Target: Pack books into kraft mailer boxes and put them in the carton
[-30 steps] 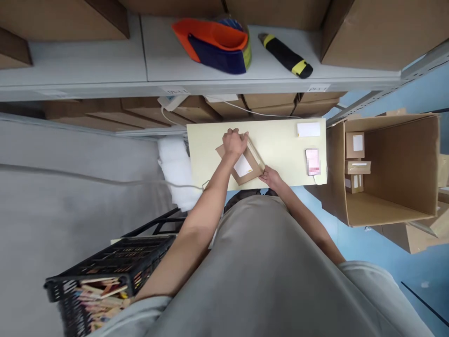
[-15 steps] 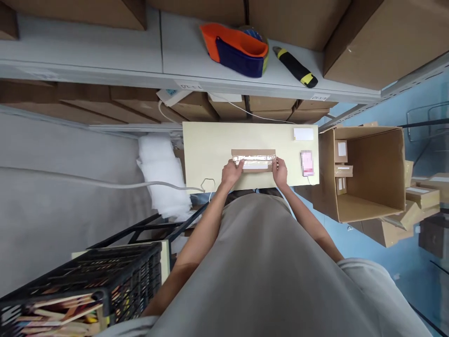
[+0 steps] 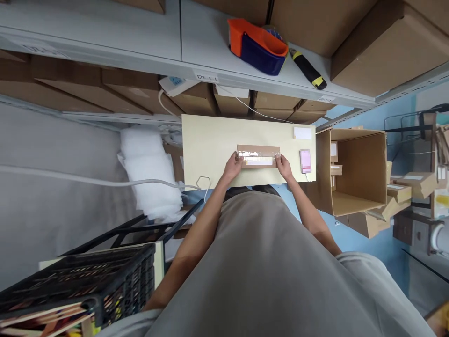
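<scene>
A small flat cardboard box [image 3: 259, 149] is at the middle of the pale yellow table [image 3: 206, 140], with shiny clear tape and a white label on its upper face. My left hand [image 3: 234, 165] grips its left end, thumb on top. Around the right end, the fingers of my right hand [image 3: 283, 165] are closed. To the right of the box lie a phone [image 3: 305, 161] with a pink screen and a white label pad [image 3: 302, 133]. Whatever is under the box cannot be seen.
Above the table, a grey shelf [image 3: 206, 47] carries an orange and blue tape dispenser [image 3: 259, 47] and a utility knife [image 3: 308, 70]. A large open carton [image 3: 361, 168] with small boxes stands right. White wrap [image 3: 147, 173] and a black crate [image 3: 129, 281] are left.
Both hands still hold the box, which sits slightly further right and up in view. My head view has shifted, so the shelf and carton appear displaced.
</scene>
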Available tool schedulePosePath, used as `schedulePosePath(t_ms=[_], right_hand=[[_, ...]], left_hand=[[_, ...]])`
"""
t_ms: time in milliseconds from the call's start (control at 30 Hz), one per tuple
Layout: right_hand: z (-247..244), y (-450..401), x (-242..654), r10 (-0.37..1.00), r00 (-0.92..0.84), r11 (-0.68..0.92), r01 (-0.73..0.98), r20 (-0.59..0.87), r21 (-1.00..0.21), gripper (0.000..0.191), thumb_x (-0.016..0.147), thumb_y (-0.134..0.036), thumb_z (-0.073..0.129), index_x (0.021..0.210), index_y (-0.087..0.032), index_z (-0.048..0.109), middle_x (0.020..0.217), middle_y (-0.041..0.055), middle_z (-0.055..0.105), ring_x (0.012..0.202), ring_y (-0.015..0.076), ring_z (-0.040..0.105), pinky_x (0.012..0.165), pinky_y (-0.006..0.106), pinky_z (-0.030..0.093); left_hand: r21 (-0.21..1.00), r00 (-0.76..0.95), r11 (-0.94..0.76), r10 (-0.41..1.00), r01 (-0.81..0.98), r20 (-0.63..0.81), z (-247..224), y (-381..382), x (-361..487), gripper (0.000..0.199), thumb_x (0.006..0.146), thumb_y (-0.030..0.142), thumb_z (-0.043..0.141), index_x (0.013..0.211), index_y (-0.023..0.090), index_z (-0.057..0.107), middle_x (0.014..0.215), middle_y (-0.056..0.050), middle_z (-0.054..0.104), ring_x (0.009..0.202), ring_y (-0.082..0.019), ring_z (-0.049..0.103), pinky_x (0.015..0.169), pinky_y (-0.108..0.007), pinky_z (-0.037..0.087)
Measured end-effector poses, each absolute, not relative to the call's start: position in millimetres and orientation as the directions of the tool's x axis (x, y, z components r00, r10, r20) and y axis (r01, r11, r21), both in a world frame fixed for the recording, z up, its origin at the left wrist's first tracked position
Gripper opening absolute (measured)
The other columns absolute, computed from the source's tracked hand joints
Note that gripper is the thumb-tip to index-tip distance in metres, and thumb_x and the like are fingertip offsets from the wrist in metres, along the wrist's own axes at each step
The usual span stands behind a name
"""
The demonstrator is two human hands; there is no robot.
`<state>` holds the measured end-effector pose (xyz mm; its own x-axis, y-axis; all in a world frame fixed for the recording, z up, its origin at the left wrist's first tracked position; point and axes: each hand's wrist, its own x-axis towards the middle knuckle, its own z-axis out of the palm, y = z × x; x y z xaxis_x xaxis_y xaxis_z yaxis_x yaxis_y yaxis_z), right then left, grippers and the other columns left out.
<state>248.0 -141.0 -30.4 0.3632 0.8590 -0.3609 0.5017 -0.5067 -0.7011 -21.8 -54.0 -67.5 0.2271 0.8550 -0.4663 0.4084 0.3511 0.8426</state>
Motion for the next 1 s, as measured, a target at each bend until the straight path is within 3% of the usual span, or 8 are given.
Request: schedulePosePath(t_ms=[67, 200, 267, 433, 533, 700, 800, 1000], right_hand=[[-24, -144, 250, 0.876, 0.358, -0.472, 0.492, -0.324, -0.732, 0.085, 0.102, -0.093, 0.036, 0.112, -0.019, 0.077, 0.111, 0.0167, 0.082, 0.106, 0.0314, 0.074, 0.099, 0.044, 0.063], [-15, -157, 248, 0.885, 0.421, -0.392, 0.439, -0.2, -0.808, 0.069, 0.102, -0.078, 0.059, 0.137, -0.021, 0.077, 0.14, 0.0176, 0.076, 0.122, 0.0302, 0.073, 0.103, 0.044, 0.065], [-19, -164, 245, 0.868, 0.46, -0.404, 0.433, -0.189, -0.806, 0.063, 0.102, -0.068, 0.065, 0.144, -0.022, 0.076, 0.143, 0.0166, 0.074, 0.121, 0.0289, 0.074, 0.103, 0.045, 0.066], [-50, -179, 235, 0.778, 0.516, -0.585, 0.389, -0.358, -0.712, 0.05, 0.101, -0.037, 0.062, 0.144, -0.017, 0.077, 0.126, 0.0138, 0.083, 0.107, 0.0258, 0.079, 0.104, 0.045, 0.067], [-65, -187, 230, 0.774, 0.476, -0.616, 0.416, -0.417, -0.669, 0.051, 0.1, -0.025, 0.059, 0.148, -0.018, 0.074, 0.128, 0.0112, 0.085, 0.102, 0.024, 0.08, 0.102, 0.043, 0.067], [-78, -186, 230, 0.799, 0.451, -0.601, 0.618, -0.397, -0.507, 0.049, 0.102, -0.029, 0.069, 0.15, -0.019, 0.069, 0.131, 0.0138, 0.081, 0.107, 0.0263, 0.08, 0.095, 0.039, 0.066], [-84, -179, 236, 0.845, 0.379, -0.52, 0.746, -0.377, -0.416, 0.044, 0.108, -0.035, 0.066, 0.149, -0.018, 0.067, 0.135, 0.0161, 0.078, 0.109, 0.0275, 0.079, 0.089, 0.037, 0.064], [-94, -169, 260, 0.909, 0.137, -0.315, 0.843, -0.392, -0.436, 0.041, 0.113, -0.042, 0.061, 0.146, -0.018, 0.064, 0.137, 0.0164, 0.076, 0.112, 0.0297, 0.078, 0.085, 0.036, 0.061]], left_hand=[[0.861, 0.224, 0.349, 0.866, 0.37, -0.448, -67, -52, -26, 0.043, 0.1, 0.026, 0.064, 0.142, 0.017, 0.07, 0.141, -0.015, 0.08, 0.131, -0.029, 0.076, 0.117, -0.042, 0.059], [0.889, 0.199, 0.302, 0.902, 0.344, -0.383, -64, -49, -35, 0.046, 0.09, 0.015, 0.072, 0.136, 0.018, 0.071, 0.127, -0.011, 0.083, 0.121, -0.027, 0.079, 0.113, -0.043, 0.063], [0.899, 0.184, 0.291, 0.913, 0.329, -0.363, -65, -51, -36, 0.05, 0.088, 0.011, 0.073, 0.137, 0.019, 0.069, 0.129, -0.01, 0.082, 0.118, -0.025, 0.08, 0.115, -0.044, 0.064], [0.869, 0.218, 0.363, 0.868, 0.336, -0.447, -81, -70, -32, 0.05, 0.086, 0.004, 0.071, 0.133, 0.021, 0.064, 0.141, -0.014, 0.079, 0.132, -0.027, 0.078, 0.122, -0.047, 0.061], [0.833, 0.201, 0.415, 0.839, 0.366, -0.506, -93, -83, -32, 0.054, 0.084, 0.002, 0.071, 0.134, 0.02, 0.062, 0.147, -0.017, 0.076, 0.139, -0.028, 0.075, 0.125, -0.048, 0.059], [0.818, 0.149, 0.407, 0.854, 0.407, -0.499, -100, -90, -31, 0.056, 0.084, 0.004, 0.073, 0.137, 0.02, 0.061, 0.15, -0.018, 0.074, 0.143, -0.03, 0.072, 0.125, -0.049, 0.059], [0.76, 0.07, 0.442, 0.843, 0.476, -0.534, -97, -87, -25, 0.057, 0.084, 0.008, 0.077, 0.138, 0.019, 0.061, 0.15, -0.02, 0.072, 0.135, -0.032, 0.076, 0.121, -0.05, 0.061], [0.681, -0.107, 0.526, 0.824, 0.51, -0.556, -91, -83, -8, 0.059, 0.081, 0.01, 0.078, 0.135, 0.02, 0.059, 0.145, -0.017, 0.074, 0.122, -0.031, 0.08, 0.113, -0.047, 0.064]])
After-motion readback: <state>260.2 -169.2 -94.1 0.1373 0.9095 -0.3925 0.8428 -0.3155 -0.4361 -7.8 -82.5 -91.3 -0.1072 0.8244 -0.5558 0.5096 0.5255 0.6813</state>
